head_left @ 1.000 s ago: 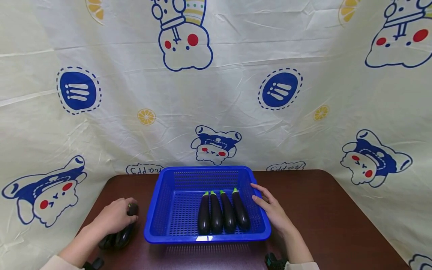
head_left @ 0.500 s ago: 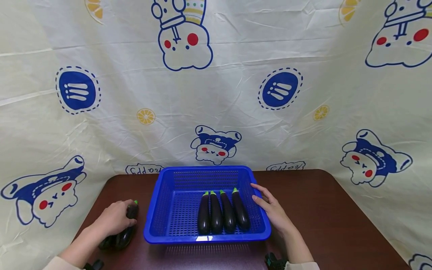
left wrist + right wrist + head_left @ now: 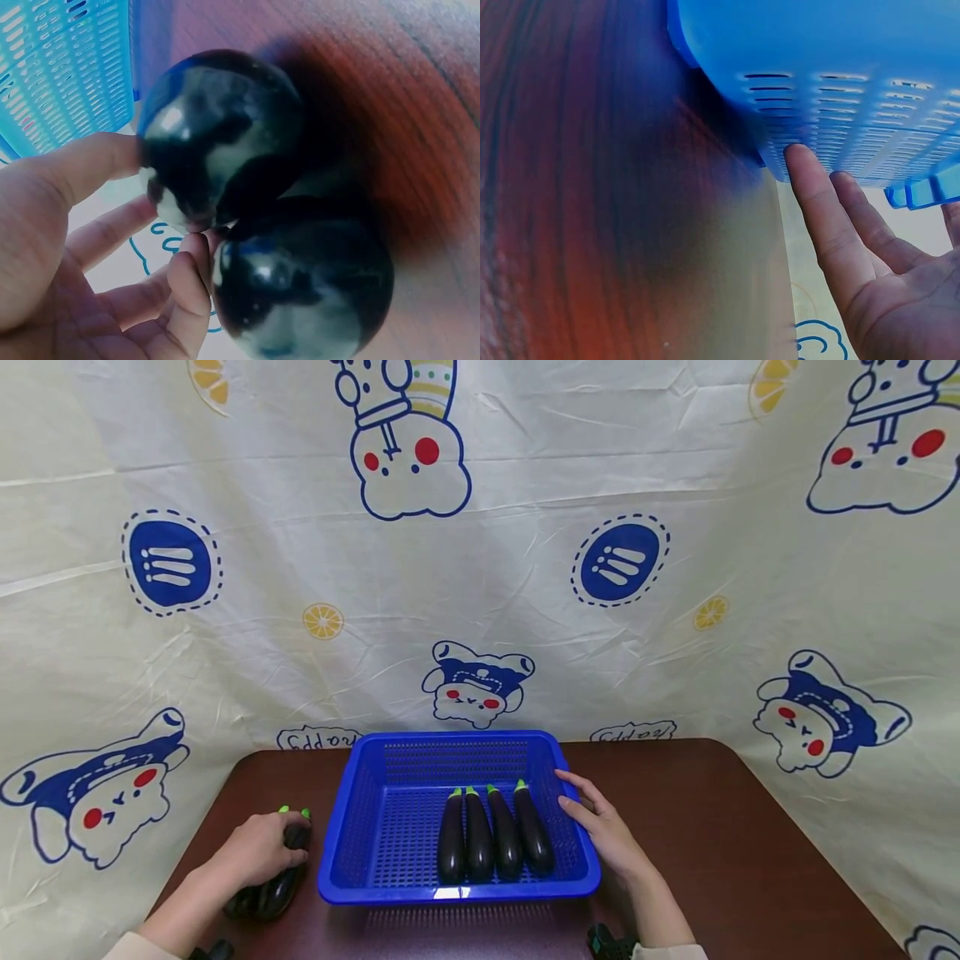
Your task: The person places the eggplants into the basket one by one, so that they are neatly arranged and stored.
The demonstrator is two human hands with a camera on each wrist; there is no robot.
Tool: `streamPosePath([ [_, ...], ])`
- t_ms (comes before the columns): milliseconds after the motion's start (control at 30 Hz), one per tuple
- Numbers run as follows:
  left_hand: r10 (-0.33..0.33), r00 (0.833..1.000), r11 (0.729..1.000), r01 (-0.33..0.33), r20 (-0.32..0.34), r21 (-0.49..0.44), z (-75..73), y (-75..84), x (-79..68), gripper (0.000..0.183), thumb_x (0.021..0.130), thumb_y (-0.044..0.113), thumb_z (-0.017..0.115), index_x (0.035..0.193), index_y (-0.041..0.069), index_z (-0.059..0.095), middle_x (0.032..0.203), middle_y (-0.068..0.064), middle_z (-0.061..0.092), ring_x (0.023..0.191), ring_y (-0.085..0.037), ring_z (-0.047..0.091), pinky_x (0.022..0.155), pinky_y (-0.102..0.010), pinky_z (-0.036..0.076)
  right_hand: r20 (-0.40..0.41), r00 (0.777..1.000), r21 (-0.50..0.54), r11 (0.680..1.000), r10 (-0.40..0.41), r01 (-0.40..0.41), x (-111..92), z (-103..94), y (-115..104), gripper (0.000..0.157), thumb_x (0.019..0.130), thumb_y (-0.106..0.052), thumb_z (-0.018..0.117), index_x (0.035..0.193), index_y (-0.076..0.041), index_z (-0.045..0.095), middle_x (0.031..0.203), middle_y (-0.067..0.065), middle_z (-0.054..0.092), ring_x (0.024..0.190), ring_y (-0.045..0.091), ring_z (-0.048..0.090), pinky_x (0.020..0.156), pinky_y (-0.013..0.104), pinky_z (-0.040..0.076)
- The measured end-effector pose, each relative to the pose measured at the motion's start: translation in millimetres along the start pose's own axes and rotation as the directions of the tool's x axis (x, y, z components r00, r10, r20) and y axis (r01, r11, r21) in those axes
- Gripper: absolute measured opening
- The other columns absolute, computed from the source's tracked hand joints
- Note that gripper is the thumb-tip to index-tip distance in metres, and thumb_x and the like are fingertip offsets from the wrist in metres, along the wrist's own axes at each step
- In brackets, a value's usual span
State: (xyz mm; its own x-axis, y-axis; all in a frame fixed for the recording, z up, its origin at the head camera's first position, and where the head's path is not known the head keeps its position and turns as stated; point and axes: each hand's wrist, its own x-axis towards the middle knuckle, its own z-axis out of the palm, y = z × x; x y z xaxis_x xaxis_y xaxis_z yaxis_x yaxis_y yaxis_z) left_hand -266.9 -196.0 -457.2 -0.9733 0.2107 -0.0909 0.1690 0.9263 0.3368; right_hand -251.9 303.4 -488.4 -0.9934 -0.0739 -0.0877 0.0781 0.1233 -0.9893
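In the head view, my left hand (image 3: 258, 852) is at the left of the table, over two dark glossy eggplants lying side by side. Its thumb and fingers pinch the right-hand eggplant (image 3: 296, 837), whose rounded end shows in the left wrist view. The other eggplant (image 3: 304, 277) lies against the backs of the curled fingers. A blue plastic basket (image 3: 457, 892) stands mid-table with several eggplants (image 3: 480, 839) lined up in its right half, green stems pointing away. My right hand (image 3: 611, 835) touches the basket's right rim, and its fairly straight fingers (image 3: 821, 199) lie along the perforated outer wall.
The brown table (image 3: 697, 852) extends to both sides of the basket. Behind it hangs a pale curtain (image 3: 480, 568) printed with cartoon figures and orange slices. The basket's left half shows its bare mesh floor (image 3: 408, 835).
Green stems of the two left eggplants have come into sight beyond my left hand, which has shifted slightly on them. My right hand and the basket keep their places.
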Motion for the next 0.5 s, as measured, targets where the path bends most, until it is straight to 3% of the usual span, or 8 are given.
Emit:
streamPosePath([
  [300,0.024,0.999,0.999,-0.025,-0.036,-0.023,1.0,-0.7,-0.1,0.038,0.078,0.024,0.086,0.113,0.013,0.076,0.108,-0.014,0.077,0.097,-0.032,0.072,0.081,-0.052,0.057,-0.007,1.000,-0.008,1.000,0.002,-0.002,0.2,1.0,0.1,0.052,0.105,-0.038,0.059,0.155,-0.029,0.046,0.144,0.024,0.054,0.110,0.031,0.069,0.084,0.045,0.063],
  [500,0.012,1.000,0.999,-0.013,-0.027,-0.039,0.7,0.9,0.9,0.037,0.080,0.025,0.085,0.115,0.015,0.077,0.111,-0.014,0.077,0.102,-0.034,0.072,0.084,-0.054,0.057,-0.005,1.000,-0.001,1.000,0.005,-0.005,0.1,0.4,1.1,0.051,0.106,-0.037,0.059,0.155,-0.029,0.046,0.144,0.024,0.053,0.109,0.031,0.069,0.083,0.044,0.063],
])
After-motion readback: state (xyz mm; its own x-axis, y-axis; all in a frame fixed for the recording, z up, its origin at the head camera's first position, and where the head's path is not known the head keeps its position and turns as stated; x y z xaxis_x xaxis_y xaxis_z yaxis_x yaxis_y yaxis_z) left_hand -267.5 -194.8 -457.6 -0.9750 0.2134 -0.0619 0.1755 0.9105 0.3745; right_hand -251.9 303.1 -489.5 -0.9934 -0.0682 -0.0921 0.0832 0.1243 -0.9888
